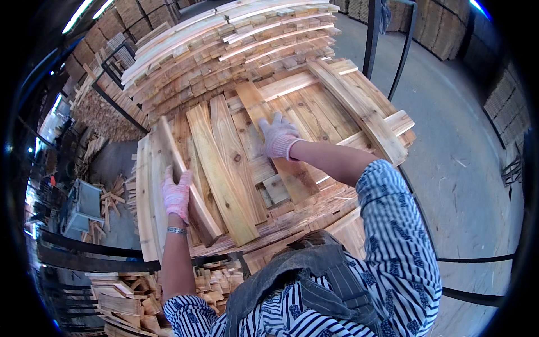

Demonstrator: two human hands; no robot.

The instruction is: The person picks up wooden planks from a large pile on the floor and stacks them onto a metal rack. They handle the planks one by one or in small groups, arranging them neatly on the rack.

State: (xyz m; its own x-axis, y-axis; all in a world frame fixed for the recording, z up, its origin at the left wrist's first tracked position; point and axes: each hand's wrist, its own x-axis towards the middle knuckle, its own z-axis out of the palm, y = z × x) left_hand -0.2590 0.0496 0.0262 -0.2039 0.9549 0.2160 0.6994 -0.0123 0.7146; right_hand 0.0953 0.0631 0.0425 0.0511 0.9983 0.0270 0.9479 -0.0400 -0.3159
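Note:
My left hand (177, 194), in a pinkish knit glove, grips a wooden board (188, 185) that is tipped up on its long edge. The thumb lies across the board's face and the other fingers are on its left side. My right hand (279, 136), gloved alike, lies with fingers spread on a darker reddish-brown board (286, 168). Between the hands lie a yellowish board (219, 168) and a knotty board (238, 160), side by side on the stack. Under the right hand, part of the brown board is hidden.
Two pale boards lie at the right, one a crosswise board (359, 109). Behind rises a tall stack of planks (224, 50). Short offcuts (123, 303) lie below left. Black metal posts (372, 39) stand at the far right of the stack, and a grey cabinet (84, 205) at left.

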